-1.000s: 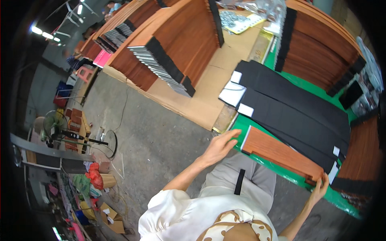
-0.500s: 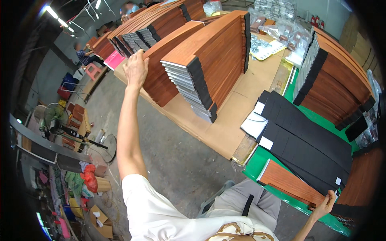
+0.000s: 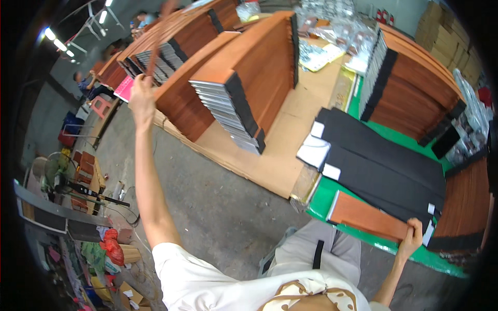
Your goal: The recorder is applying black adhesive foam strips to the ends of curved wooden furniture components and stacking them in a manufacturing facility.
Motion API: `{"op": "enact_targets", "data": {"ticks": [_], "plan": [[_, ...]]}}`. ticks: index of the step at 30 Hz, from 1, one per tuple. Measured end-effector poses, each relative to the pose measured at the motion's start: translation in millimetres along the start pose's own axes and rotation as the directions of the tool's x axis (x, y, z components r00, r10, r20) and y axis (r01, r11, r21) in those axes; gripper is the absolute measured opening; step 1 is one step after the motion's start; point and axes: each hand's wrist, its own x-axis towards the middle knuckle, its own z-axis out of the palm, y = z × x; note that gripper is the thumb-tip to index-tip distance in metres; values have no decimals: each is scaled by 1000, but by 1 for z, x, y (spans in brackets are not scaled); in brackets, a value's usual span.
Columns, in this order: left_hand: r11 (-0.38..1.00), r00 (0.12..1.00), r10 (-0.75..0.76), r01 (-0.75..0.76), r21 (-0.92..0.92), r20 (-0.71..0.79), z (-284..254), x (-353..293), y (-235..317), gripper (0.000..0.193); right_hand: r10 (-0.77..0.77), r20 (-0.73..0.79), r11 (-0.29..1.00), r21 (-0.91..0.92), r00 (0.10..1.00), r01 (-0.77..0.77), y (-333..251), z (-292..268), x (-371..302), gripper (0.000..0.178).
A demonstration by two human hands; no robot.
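Observation:
My left hand (image 3: 142,102) is raised at the far left, closed on the lower end of a thin reddish-brown wood-grain panel (image 3: 157,46), seen nearly edge-on and blurred. Beside it, several similar panels stand on edge in a stack (image 3: 179,98). My right hand (image 3: 411,237) grips the right end of a flat wood-grain panel (image 3: 365,214) with a pale strip at its left end. This panel lies along the near edge of a green table (image 3: 319,202). Just behind it are overlapping black sheets (image 3: 381,155) with white tabs.
A tall stack of panels with black-edged ends (image 3: 270,67) stands on the cardboard-covered table (image 3: 270,173). More stacks (image 3: 415,85) stand at the right. Clear plastic bags (image 3: 353,33) and small metal parts lie at the back. A fan (image 3: 59,181) stands on the left; people sit farther off.
My left hand has lifted a thin panel up from beside the stack at the left. My right hand stays on the flat panel. The whole view has shifted slightly.

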Motion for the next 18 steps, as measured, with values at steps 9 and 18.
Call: {"op": "enact_targets", "data": {"ticks": [9, 18], "plan": [[64, 807, -297, 550, -833, 510, -115, -200, 215, 47, -353, 281, 887, 404, 892, 224, -133, 69, 28, 16], [140, 684, 162, 698, -703, 711, -78, -390, 370, 48, -8, 545, 641, 646, 838, -414, -154, 45, 11, 44]]}}
